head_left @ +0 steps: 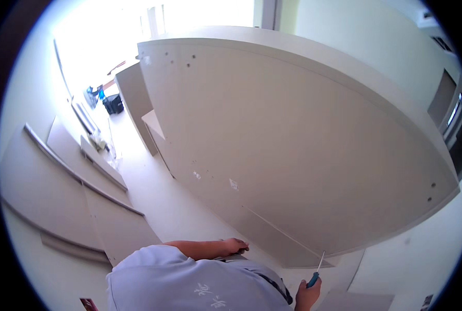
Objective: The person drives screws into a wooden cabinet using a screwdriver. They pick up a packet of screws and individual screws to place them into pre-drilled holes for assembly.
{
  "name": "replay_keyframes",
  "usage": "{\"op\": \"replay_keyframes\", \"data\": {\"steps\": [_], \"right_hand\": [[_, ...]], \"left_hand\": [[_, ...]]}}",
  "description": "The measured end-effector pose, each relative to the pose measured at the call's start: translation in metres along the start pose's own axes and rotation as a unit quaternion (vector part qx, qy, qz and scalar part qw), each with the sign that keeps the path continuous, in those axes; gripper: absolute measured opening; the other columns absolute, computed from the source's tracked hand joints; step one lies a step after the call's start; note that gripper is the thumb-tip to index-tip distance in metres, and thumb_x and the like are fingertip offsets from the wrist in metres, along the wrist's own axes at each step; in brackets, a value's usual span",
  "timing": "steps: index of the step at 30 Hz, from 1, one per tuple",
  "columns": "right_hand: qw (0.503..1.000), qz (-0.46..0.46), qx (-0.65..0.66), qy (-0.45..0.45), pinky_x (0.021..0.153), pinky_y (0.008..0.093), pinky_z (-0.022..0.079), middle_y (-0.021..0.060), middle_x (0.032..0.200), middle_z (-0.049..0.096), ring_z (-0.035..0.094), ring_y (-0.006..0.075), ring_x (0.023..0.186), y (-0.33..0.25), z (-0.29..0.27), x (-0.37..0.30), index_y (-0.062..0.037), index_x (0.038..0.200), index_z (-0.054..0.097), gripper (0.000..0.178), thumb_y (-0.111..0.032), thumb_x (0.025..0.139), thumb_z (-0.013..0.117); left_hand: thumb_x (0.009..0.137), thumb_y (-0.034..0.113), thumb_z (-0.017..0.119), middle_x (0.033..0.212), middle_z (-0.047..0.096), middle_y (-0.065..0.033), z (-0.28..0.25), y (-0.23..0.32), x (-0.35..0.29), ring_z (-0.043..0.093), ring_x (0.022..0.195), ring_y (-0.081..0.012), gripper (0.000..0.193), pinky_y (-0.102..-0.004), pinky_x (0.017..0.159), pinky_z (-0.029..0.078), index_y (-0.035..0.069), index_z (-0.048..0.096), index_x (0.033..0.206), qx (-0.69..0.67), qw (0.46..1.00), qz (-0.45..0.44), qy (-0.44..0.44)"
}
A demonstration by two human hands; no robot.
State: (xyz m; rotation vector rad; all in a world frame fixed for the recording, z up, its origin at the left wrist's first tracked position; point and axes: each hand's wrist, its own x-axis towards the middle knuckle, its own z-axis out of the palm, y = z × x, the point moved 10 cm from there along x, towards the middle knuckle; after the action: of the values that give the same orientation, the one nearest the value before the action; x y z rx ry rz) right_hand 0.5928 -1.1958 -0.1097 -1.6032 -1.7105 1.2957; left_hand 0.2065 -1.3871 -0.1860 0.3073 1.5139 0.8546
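Observation:
A screwdriver (313,280) with a teal handle and a thin metal shaft is gripped in my right hand (307,296) at the lower right. Its tip reaches the bottom edge of a large beige cabinet panel (293,135); whether it touches a screw there is too small to tell. My left hand (235,245) is held in front of my waist with its fingers curled together, and what they hold, if anything, cannot be made out. The panel stands before me, with several dark holes near its upper left corner and two at its right end.
Loose beige boards (60,181) lean along the wall at left. Behind the panel's left end is another cabinet section (132,98). A black bag (113,104) sits on the pale floor (161,202) farther back, near a bright window. Another flat board (363,300) lies at lower right.

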Motion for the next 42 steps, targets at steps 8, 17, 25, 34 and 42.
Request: {"op": "replay_keyframes", "data": {"steps": [8,17,25,34,42], "right_hand": [[0.950,0.129,0.223,-0.174,0.039,0.0273,0.035,0.0009,0.065,0.055,0.046,0.0101,0.046,-0.052,0.018,-0.027,-0.0127,0.134,0.054,0.048,-0.020,0.089,0.070],[0.983,-0.037,-0.056,-0.172,0.091,0.0400,0.052,0.0198,0.109,0.070,0.067,0.0360,0.104,-0.068,0.031,-0.055,-0.0053,0.124,0.064,0.051,-0.033,0.083,0.078],[0.978,-0.083,-0.146,-0.125,0.088,0.0404,0.053,0.0153,0.110,0.071,0.067,0.0360,0.101,-0.118,-0.012,-0.077,-0.0126,0.128,0.064,0.050,-0.034,0.084,0.077],[0.972,-0.116,-0.162,-0.121,0.087,0.0414,0.054,0.0129,0.111,0.071,0.067,0.0361,0.101,-0.124,-0.026,-0.101,-0.0170,0.126,0.065,0.047,-0.031,0.083,0.077],[0.970,-0.155,-0.147,-0.116,0.086,0.0454,0.053,0.0135,0.110,0.070,0.065,0.0378,0.101,-0.140,-0.020,-0.107,-0.0169,0.124,0.064,0.043,-0.024,0.083,0.073]], "left_hand": [[0.095,0.021,0.060,0.073,0.053,0.0003,-0.017,-0.020,-0.005,0.050,0.066,-0.0132,0.018,-0.0312,0.057,0.040,0.007,0.069,0.101,-0.119,0.989,0.079,0.032],[0.089,0.004,0.051,0.084,0.054,-0.0070,0.047,0.071,-0.026,0.052,0.075,-0.0204,0.026,-0.0330,0.064,0.045,0.003,0.061,0.113,-0.287,0.953,-0.008,-0.095],[0.098,-0.003,0.046,0.108,0.063,-0.0123,0.123,0.124,-0.012,0.064,0.098,-0.0246,0.029,-0.0343,0.083,0.057,0.001,0.058,0.124,-0.149,0.968,-0.001,-0.202],[0.100,0.002,0.054,0.108,0.066,-0.0113,0.155,0.135,-0.026,0.067,0.101,-0.0237,0.019,-0.0313,0.087,0.060,0.002,0.061,0.117,-0.106,0.959,0.025,-0.262],[0.103,0.025,0.058,0.089,0.064,-0.0017,0.155,0.137,-0.048,0.062,0.079,-0.0125,0.018,-0.0261,0.068,0.054,0.008,0.063,0.107,-0.106,0.962,-0.023,-0.252]]}}
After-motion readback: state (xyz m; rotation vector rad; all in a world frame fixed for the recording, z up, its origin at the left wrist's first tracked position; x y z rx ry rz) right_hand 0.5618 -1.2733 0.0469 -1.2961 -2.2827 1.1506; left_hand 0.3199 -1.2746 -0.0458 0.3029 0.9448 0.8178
